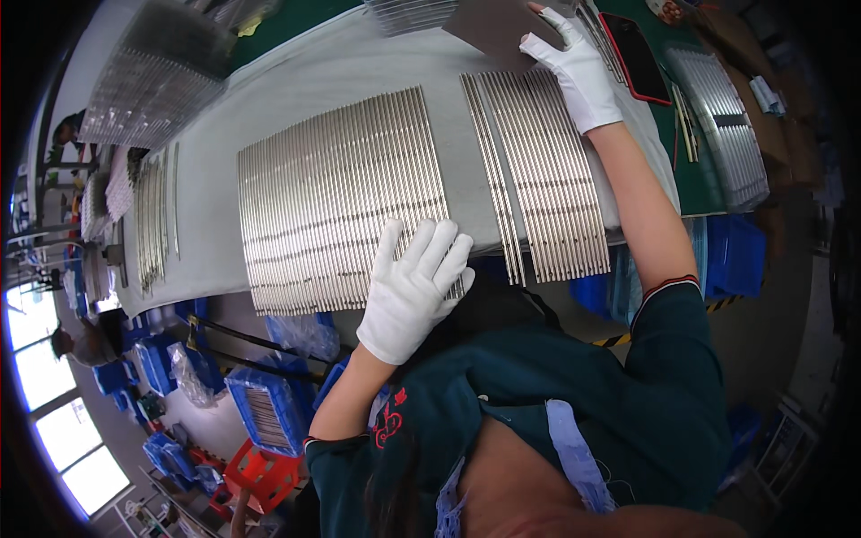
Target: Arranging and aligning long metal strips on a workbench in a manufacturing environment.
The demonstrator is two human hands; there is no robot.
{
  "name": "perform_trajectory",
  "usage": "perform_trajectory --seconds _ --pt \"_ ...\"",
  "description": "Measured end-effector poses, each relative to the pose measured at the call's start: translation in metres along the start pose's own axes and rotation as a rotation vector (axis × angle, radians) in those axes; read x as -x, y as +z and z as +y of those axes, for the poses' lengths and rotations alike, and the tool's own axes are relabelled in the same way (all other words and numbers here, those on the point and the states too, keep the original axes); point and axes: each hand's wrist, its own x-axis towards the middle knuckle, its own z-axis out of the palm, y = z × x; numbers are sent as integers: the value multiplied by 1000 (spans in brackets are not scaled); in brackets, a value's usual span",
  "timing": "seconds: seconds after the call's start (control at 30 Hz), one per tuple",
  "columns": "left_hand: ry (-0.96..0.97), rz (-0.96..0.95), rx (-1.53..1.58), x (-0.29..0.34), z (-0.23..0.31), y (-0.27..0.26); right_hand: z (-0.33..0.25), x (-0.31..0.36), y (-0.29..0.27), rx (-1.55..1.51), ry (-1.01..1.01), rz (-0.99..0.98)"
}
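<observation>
My left hand [408,291], in a white glove, lies with its fingers stretched out on the near right corner of a wide row of thin silvery metal rods [336,193]. My right hand [578,76] wears a white glove with bare fingertips showing. It reaches to the far side of the table and has its thumb and finger at the edge of a dark grey-brown sheet [493,31], which it appears to grip. Below that hand lies a narrower row of rods [547,179], with a few separate rods [493,175] along its left side.
A pale cloth [206,233] covers the table. Clear ribbed trays [152,99] are stacked at far left, with more loose rods [151,215] nearby. A red-edged phone [635,58] and another clear tray [717,125] lie at right. Blue crates [265,408] stand below.
</observation>
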Motion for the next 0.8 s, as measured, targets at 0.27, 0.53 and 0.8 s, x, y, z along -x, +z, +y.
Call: perform_trajectory --seconds 0.27,0.53,0.8 --pt "28 142 17 2 2 6 -10 18 22 -144 -84 -294" --pt "22 150 92 5 8 3 -16 19 21 -187 -87 -377" --pt "28 221 83 5 11 12 -13 21 22 -186 -134 -379"
